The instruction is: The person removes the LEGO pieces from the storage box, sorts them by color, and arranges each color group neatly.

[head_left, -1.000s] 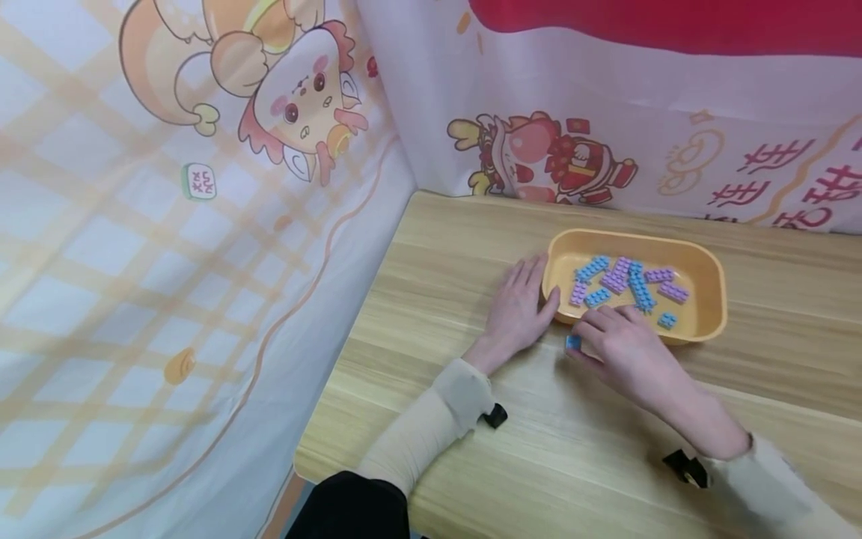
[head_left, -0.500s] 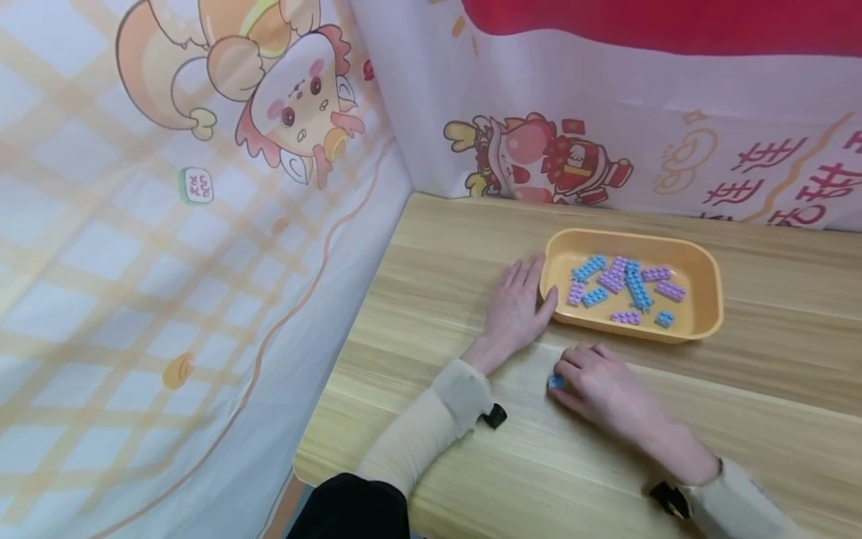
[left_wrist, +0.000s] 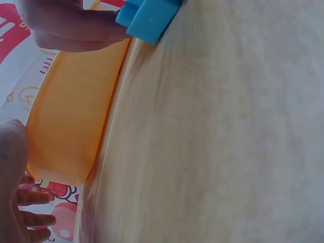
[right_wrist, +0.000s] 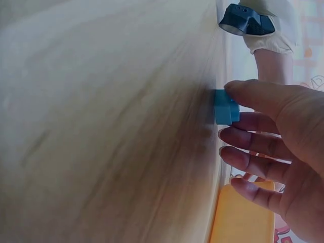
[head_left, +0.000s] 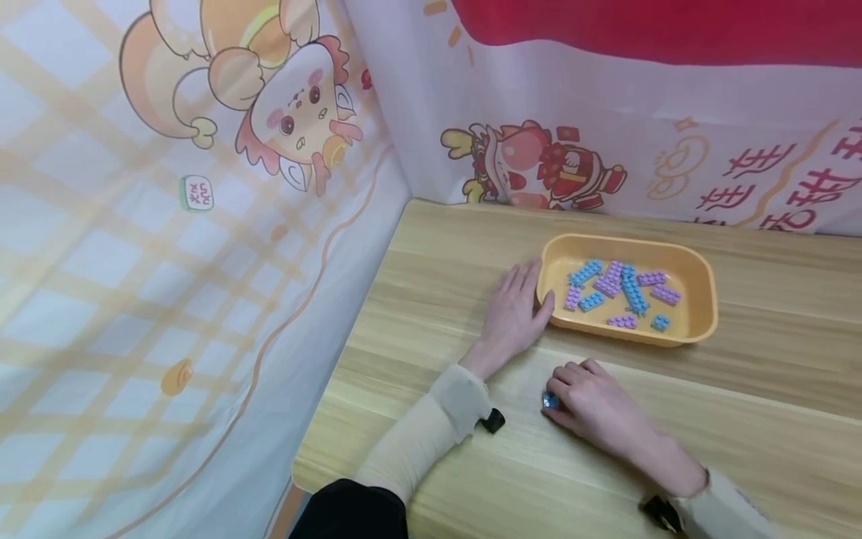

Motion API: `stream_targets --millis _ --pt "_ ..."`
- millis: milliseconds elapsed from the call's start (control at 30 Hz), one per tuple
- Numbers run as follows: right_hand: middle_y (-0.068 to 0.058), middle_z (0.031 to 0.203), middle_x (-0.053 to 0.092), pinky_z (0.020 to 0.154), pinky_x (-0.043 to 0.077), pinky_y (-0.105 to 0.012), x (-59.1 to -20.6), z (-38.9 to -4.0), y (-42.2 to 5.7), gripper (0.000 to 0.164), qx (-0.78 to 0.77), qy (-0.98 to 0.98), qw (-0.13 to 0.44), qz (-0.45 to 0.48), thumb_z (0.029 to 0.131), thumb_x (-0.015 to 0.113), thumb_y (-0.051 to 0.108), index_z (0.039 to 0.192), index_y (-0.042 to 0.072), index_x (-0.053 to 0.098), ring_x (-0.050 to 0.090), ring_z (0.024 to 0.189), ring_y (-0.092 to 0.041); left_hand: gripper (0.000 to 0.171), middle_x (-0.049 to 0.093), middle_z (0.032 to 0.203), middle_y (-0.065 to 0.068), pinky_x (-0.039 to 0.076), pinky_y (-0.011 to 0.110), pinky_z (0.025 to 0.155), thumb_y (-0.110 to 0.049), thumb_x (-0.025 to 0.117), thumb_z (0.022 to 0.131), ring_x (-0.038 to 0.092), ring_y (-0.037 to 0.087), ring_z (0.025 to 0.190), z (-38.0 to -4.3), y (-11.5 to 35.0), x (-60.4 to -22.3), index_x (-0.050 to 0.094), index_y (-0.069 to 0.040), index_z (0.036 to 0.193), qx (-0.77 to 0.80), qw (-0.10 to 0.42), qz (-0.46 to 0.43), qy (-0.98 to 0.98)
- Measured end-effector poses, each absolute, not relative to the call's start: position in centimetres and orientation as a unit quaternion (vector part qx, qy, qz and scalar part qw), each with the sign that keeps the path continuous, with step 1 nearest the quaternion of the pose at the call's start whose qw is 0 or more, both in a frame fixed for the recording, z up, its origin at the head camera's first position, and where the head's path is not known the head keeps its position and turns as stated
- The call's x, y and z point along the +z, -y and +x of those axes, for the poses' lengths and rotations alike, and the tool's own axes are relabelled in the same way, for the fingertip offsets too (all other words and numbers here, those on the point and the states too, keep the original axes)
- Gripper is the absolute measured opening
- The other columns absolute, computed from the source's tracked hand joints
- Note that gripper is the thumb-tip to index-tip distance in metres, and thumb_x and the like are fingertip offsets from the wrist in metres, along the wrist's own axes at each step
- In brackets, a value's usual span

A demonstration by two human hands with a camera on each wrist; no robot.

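Note:
My right hand (head_left: 592,404) is low over the table, in front of the tray, with a small blue building brick (head_left: 550,400) pinched between thumb and fingers. The right wrist view shows the brick (right_wrist: 226,107) at the table surface, the thumb on one side and the index finger on the other. My left hand (head_left: 515,314) rests against the left end of the yellow tray (head_left: 633,335), its fingers straight and the thumb at the rim. In the left wrist view the blue brick (left_wrist: 152,19) appears at the top, beyond the left hand.
Several purple bricks (head_left: 666,294) and blue bricks (head_left: 592,301) lie loose inside the tray. The wooden table (head_left: 431,262) meets a printed cloth (head_left: 512,90) at its back and left sides. A black wrist device (head_left: 494,421) sits at the left cuff.
My right hand has moved from the tray's front edge toward me and slightly left, carrying the blue brick down to the table. The left hand has stayed at the tray.

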State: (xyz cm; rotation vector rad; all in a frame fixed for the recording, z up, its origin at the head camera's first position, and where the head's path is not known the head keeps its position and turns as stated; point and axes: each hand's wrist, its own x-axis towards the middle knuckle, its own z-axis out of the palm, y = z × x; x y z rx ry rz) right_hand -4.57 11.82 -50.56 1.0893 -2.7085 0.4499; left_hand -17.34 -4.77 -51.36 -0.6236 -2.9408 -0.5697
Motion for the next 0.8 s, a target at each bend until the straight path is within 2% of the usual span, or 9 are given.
stream_targets --millis 267,500,800 --pt "0.005 0.088 0.074 0.083 0.058 -0.039 -50.7 -4.4 -11.7 0.024 0.148 0.918 0.081 0.360 0.083 0.097 0.031 0.088 0.020 0.076 0.069 0.085 -0.015 0.068 0.044 0.176 0.014 0.029 0.045 0.141 -0.045 0.040 0.117 0.041 0.031 0.165 -17.4 4.8 -51.5 0.032 -0.007 0.172 -0.183 0.039 -0.203 0.961" --pt "0.004 0.087 0.073 0.085 0.058 -0.042 -50.5 -4.1 -11.9 0.028 0.151 0.913 0.101 0.364 0.083 0.096 0.037 0.088 0.017 0.077 0.069 0.085 -0.016 0.069 0.042 0.177 0.013 0.028 0.045 0.142 -0.046 0.040 0.117 0.039 0.031 0.166 -17.4 4.7 -51.5 0.030 -0.008 0.173 -0.184 0.031 -0.200 0.962" --pt "-0.004 0.094 0.080 0.085 0.060 -0.048 -48.1 -5.3 -13.5 0.026 0.199 0.898 0.164 0.357 0.078 0.096 0.023 0.097 0.012 0.082 0.074 0.088 -0.023 0.069 0.041 0.177 0.014 0.029 0.047 0.141 -0.046 0.040 0.117 0.039 0.032 0.166 -17.4 4.8 -51.5 0.029 -0.008 0.174 -0.189 0.030 -0.202 0.961"
